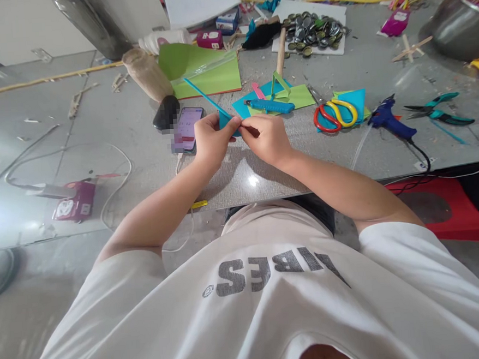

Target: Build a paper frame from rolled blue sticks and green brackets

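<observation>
Blue paper piece (222,119), with a narrow strip extending away from the person, held above the near part of the tabletop (247,173), just right of the phone (191,122). Left hand (214,137): closed on the paper, thumb uppermost. Right hand (266,138): thumb and forefinger pinched together at the paper's right edge, near the left thumb. Immediately left of the phone lies a black rounded object (168,105), partly masked by pixelation; a pale cable runs from the phone's near end. Beyond the phone lies a green sheet (203,70), with a brownish container (146,74) to its left. Right of the phone, past the hands, a blue-handled tool (271,106) rests on blue and green paper pieces (301,95). Farther right of the phone, in order, lie scissors (335,114) with one red and one yellow handle loop, a blue glue gun (393,120), and pliers (442,109) with teal-and-black handles. Well beyond the phone and to its right, a heap of metal caps (315,31) covers part of a white board (336,13).
</observation>
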Action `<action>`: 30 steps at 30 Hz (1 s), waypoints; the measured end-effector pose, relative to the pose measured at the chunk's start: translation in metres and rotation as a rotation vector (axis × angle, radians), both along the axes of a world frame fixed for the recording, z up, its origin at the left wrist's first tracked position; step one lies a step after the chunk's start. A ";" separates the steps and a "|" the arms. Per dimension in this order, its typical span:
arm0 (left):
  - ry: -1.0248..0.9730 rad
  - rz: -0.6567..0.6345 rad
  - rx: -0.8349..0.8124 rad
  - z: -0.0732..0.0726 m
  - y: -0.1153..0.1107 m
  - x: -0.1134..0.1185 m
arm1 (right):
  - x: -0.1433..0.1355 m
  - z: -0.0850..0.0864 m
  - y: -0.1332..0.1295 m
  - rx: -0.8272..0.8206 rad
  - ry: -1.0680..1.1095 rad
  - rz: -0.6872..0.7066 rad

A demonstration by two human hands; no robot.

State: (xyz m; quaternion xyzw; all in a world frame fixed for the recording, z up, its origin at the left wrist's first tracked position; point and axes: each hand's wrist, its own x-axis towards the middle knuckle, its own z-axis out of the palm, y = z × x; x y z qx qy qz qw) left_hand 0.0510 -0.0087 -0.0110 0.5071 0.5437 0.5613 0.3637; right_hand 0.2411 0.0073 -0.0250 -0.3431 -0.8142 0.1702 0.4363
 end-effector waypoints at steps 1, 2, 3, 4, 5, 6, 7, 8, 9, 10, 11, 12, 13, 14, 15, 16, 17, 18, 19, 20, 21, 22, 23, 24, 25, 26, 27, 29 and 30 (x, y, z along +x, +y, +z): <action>-0.010 -0.001 -0.004 0.000 -0.001 0.001 | 0.000 -0.001 0.000 0.014 -0.026 -0.011; -0.019 -0.004 -0.008 0.000 -0.001 0.002 | 0.000 -0.002 0.000 0.027 -0.045 -0.019; -0.026 -0.008 -0.013 0.001 -0.001 0.002 | 0.001 -0.003 0.000 0.040 -0.056 -0.022; -0.030 -0.013 -0.017 0.001 -0.001 0.001 | 0.001 -0.003 0.000 0.053 -0.061 -0.022; -0.030 -0.020 -0.020 0.002 0.000 0.000 | 0.002 -0.003 -0.001 0.061 -0.058 -0.020; -0.024 -0.033 -0.021 0.003 0.000 -0.002 | 0.002 -0.002 -0.001 0.062 -0.047 -0.013; -0.013 -0.054 -0.019 0.005 0.001 -0.003 | 0.003 0.000 -0.001 0.054 -0.028 -0.001; 0.004 -0.084 -0.013 0.006 0.001 -0.005 | 0.003 0.003 -0.002 0.034 0.002 0.014; 0.020 -0.122 -0.002 0.008 0.001 -0.006 | 0.004 0.005 -0.001 0.000 0.042 0.033; 0.030 -0.168 0.009 0.010 0.000 -0.007 | 0.005 0.008 0.000 -0.049 0.095 0.052; 0.031 -0.221 0.016 0.013 -0.001 -0.007 | 0.006 0.011 0.003 -0.111 0.155 0.070; 0.024 -0.277 0.017 0.015 -0.003 -0.007 | 0.007 0.014 0.006 -0.186 0.216 0.086; 0.012 -0.331 0.012 0.017 -0.005 -0.007 | 0.008 0.016 0.010 -0.271 0.276 0.100; -0.001 -0.378 0.000 0.019 -0.007 -0.006 | 0.010 0.018 0.015 -0.357 0.329 0.115; -0.012 -0.419 -0.017 0.021 -0.010 -0.005 | 0.012 0.019 0.019 -0.437 0.374 0.132; -0.016 -0.454 -0.036 0.023 -0.012 -0.005 | 0.014 0.021 0.024 -0.504 0.412 0.150; -0.018 -0.483 -0.054 0.024 -0.013 -0.004 | 0.016 0.022 0.028 -0.554 0.445 0.168; -0.016 -0.509 -0.069 0.025 -0.015 -0.004 | 0.018 0.023 0.031 -0.583 0.476 0.186; -0.012 -0.529 -0.078 0.026 -0.015 -0.004 | 0.020 0.025 0.033 -0.595 0.503 0.200; -0.002 -0.543 -0.082 0.026 -0.016 -0.004 | 0.021 0.027 0.034 -0.598 0.524 0.210; 0.015 -0.549 -0.077 0.026 -0.016 -0.004 | 0.022 0.029 0.034 -0.597 0.539 0.213; 0.042 -0.546 -0.066 0.026 -0.015 -0.004 | 0.023 0.031 0.033 -0.597 0.549 0.210; 0.078 -0.533 -0.050 0.025 -0.015 -0.004 | 0.023 0.032 0.032 -0.598 0.556 0.201; 0.124 -0.515 -0.031 0.025 -0.016 -0.005 | 0.023 0.034 0.031 -0.603 0.559 0.189; 0.177 -0.496 -0.010 0.024 -0.016 -0.005 | 0.023 0.035 0.029 -0.609 0.560 0.176; 0.235 -0.478 0.015 0.023 -0.017 -0.005 | 0.022 0.037 0.028 -0.615 0.563 0.162; 0.296 -0.463 0.043 0.022 -0.018 -0.004 | 0.022 0.038 0.027 -0.620 0.565 0.149; 0.402 -0.446 0.093 0.021 -0.020 -0.004 | 0.021 0.040 0.026 -0.632 0.567 0.127; 0.437 -0.444 0.109 0.021 -0.021 -0.003 | 0.021 0.041 0.025 -0.638 0.567 0.118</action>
